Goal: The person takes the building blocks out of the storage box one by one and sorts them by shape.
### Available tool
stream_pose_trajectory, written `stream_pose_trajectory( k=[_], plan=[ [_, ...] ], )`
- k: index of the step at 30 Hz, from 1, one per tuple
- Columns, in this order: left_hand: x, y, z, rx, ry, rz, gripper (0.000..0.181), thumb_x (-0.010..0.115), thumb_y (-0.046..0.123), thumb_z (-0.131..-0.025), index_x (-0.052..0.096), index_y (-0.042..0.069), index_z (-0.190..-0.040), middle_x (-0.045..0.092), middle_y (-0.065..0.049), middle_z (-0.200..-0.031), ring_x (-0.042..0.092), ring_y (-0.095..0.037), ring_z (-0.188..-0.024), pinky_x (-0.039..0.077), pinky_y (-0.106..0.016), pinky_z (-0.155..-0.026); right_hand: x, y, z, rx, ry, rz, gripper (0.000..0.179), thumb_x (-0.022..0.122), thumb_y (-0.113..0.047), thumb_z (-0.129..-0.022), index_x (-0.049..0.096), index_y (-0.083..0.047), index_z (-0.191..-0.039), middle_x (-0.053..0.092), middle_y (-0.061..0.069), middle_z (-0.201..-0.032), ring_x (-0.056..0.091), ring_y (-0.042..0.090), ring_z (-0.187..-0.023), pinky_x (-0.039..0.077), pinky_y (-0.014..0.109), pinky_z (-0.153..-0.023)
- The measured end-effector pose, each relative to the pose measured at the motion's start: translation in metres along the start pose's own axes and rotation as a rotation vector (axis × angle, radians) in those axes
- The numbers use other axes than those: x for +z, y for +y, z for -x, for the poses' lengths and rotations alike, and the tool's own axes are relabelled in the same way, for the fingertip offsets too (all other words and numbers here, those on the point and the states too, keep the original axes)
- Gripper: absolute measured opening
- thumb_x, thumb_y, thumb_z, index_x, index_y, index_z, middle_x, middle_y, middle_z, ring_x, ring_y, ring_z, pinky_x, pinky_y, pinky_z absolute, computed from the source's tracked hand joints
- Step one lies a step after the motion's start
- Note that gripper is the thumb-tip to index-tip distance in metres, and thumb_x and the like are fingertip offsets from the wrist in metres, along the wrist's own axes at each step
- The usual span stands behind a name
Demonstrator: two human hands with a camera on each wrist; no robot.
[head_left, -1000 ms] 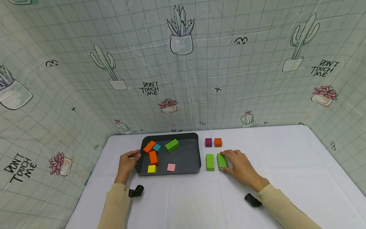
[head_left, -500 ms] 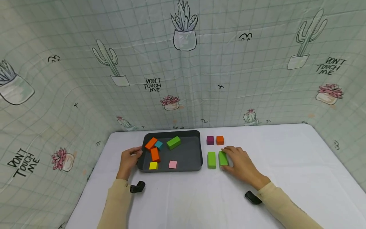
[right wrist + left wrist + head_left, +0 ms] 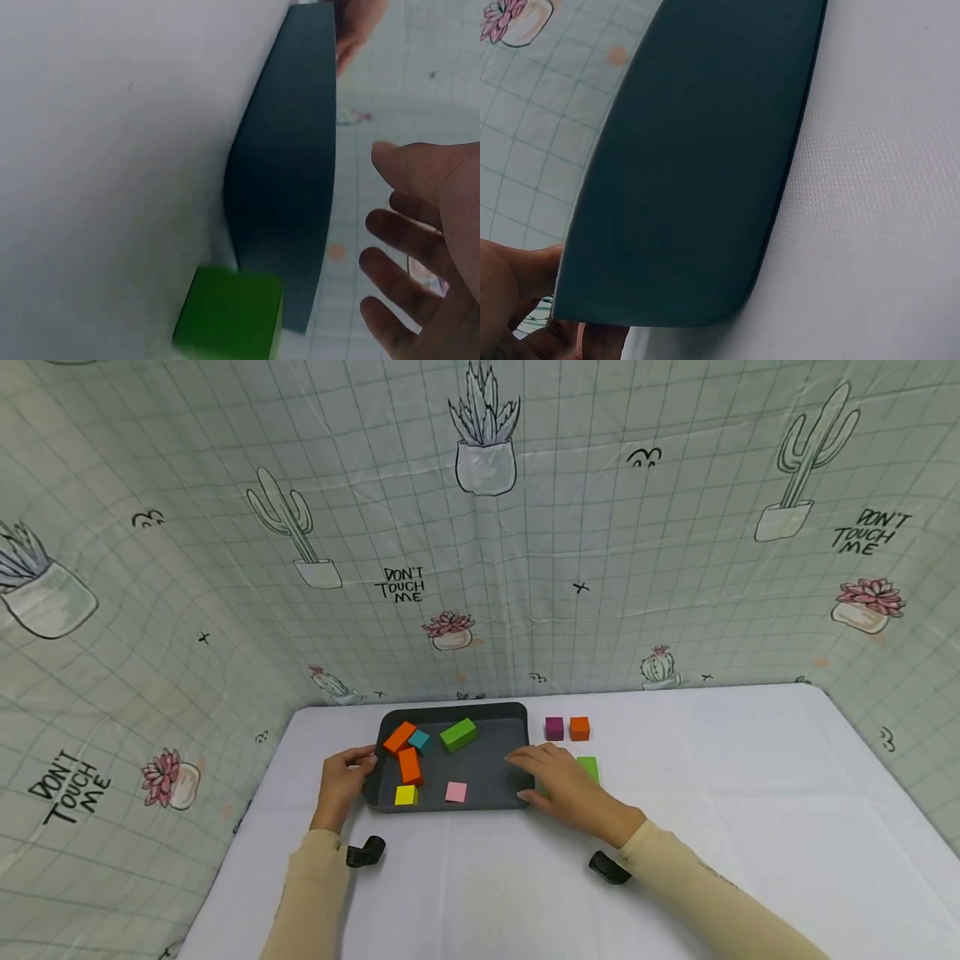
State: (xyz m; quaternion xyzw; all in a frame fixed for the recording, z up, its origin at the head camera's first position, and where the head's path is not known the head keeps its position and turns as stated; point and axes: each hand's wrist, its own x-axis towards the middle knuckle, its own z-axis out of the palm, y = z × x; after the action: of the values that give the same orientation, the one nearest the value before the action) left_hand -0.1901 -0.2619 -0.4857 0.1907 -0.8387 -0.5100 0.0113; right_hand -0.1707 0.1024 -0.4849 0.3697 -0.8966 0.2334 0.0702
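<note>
A dark grey tray (image 3: pixel 491 777) holds two orange blocks (image 3: pixel 409 766), a blue cube (image 3: pixel 419 741), a green block (image 3: pixel 458 736), a yellow cube (image 3: pixel 406 795) and a pink cube (image 3: pixel 456 792). My left hand (image 3: pixel 342 782) grips the tray's left rim; in the left wrist view its fingers (image 3: pixel 529 271) meet the tray's edge. My right hand (image 3: pixel 573 789) hovers over the tray's right rim, fingers spread and holding nothing. Beneath it, one green block (image 3: pixel 588 767) partly shows on the table; another is mostly hidden. The right wrist view has a green block (image 3: pixel 229 311) beside the tray wall.
A purple cube (image 3: pixel 554 728) and an orange cube (image 3: pixel 580 728) stand side by side behind the green blocks, right of the tray. A white cloth covers the table (image 3: pixel 720 777). Patterned fabric (image 3: pixel 540 527) hangs behind and along the sides.
My right hand has left the right-hand green block, which stays on the table, and moved left to the tray's right rim. My left hand stays at the tray.
</note>
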Motion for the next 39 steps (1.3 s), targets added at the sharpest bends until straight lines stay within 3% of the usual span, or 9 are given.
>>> stream_pose_trajectory(
  k=[5,11,22,29,33,39],
  plan=[
    [0.001,0.0,0.0,0.0,0.014,-0.011,0.033,0.061,0.004,-0.105,0.068,-0.006,-0.135,0.063,-0.025,-0.121,0.053,-0.031,-0.108,0.044,-0.022,-0.076,0.016,-0.011,-0.021,-0.087,-0.062,-0.008,0.049,0.081,-0.014,-0.094,0.065,-0.003,-0.14,0.066,0.008,-0.138,0.059,0.03,-0.126,0.049,0.047,-0.106],
    [0.001,-0.001,0.001,0.024,0.023,-0.019,0.032,0.061,0.004,-0.105,0.069,-0.006,-0.134,0.063,-0.026,-0.121,0.053,-0.031,-0.105,0.044,-0.023,-0.074,0.029,-0.018,-0.039,-0.136,-0.1,-0.024,0.046,0.078,-0.01,-0.097,0.066,-0.007,-0.141,0.067,0.006,-0.139,0.059,0.027,-0.126,0.049,0.042,-0.107],
    [0.0,-0.003,0.001,0.057,0.028,-0.016,0.031,0.061,0.003,-0.104,0.069,-0.008,-0.132,0.065,-0.025,-0.115,0.054,-0.031,-0.104,0.044,-0.022,-0.072,0.037,-0.022,-0.062,-0.204,-0.188,-0.081,0.043,0.072,0.002,-0.098,0.069,-0.009,-0.139,0.069,0.003,-0.139,0.06,0.026,-0.128,0.047,0.048,-0.11],
    [0.001,-0.005,0.0,0.071,0.021,-0.02,0.031,0.061,0.003,-0.104,0.069,-0.008,-0.132,0.065,-0.027,-0.118,0.055,-0.032,-0.105,0.044,-0.023,-0.073,0.038,-0.024,-0.072,-0.219,-0.264,-0.082,0.04,0.073,0.001,-0.097,0.073,-0.01,-0.136,0.072,0.0,-0.134,0.06,0.024,-0.124,0.046,0.05,-0.111],
    [0.001,-0.004,0.0,0.064,0.021,-0.027,0.032,0.061,0.004,-0.105,0.068,-0.008,-0.133,0.064,-0.028,-0.12,0.055,-0.034,-0.109,0.045,-0.025,-0.076,0.038,-0.022,-0.074,-0.234,-0.25,-0.043,0.035,0.076,-0.001,-0.096,0.077,-0.011,-0.129,0.074,0.001,-0.126,0.062,0.023,-0.12,0.047,0.044,-0.108],
    [0.001,-0.003,0.003,0.074,0.033,-0.03,0.031,0.061,0.004,-0.105,0.069,-0.008,-0.132,0.065,-0.028,-0.118,0.056,-0.034,-0.107,0.044,-0.024,-0.075,0.038,-0.017,-0.069,-0.229,-0.162,0.019,0.025,0.082,-0.007,-0.092,0.08,-0.013,-0.116,0.073,-0.001,-0.114,0.063,0.021,-0.112,0.05,0.041,-0.101]
  ],
)
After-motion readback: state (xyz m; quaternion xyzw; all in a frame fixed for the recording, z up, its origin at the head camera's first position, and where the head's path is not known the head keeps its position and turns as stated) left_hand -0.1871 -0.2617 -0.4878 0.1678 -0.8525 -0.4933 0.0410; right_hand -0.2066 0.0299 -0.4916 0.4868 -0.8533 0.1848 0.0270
